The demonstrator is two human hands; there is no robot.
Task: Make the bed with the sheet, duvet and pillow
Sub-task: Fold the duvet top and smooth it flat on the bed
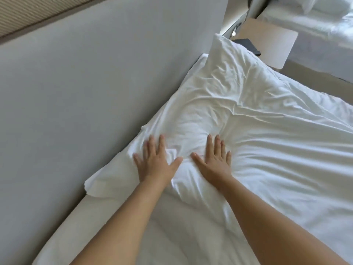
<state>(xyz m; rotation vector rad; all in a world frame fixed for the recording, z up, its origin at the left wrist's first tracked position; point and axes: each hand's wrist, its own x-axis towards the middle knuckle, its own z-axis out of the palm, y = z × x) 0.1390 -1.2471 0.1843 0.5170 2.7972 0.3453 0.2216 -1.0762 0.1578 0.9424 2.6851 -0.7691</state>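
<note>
Two bare hands, left hand (155,161) and right hand (214,161), press flat, fingers spread, on one crumpled white pillow (191,119) beside the grey padded headboard (95,83).

A tall grey padded headboard (107,77) fills the left half of the view, plain and smooth. Above it, in the top left corner, runs a strip of beige ribbed wall panel (28,14). At the upper right stands a light wooden nightstand (275,43), its tabletop pale with a rounded corner. A dark flat object (248,46), perhaps a phone or a remote, lies on its near edge, partly hidden. Just beside the nightstand's far side a small metallic fitting (234,31) shows against the wall, too blurred to identify. Beyond the nightstand, in the top right corner, is a second bed (324,22) in white linen.
</note>
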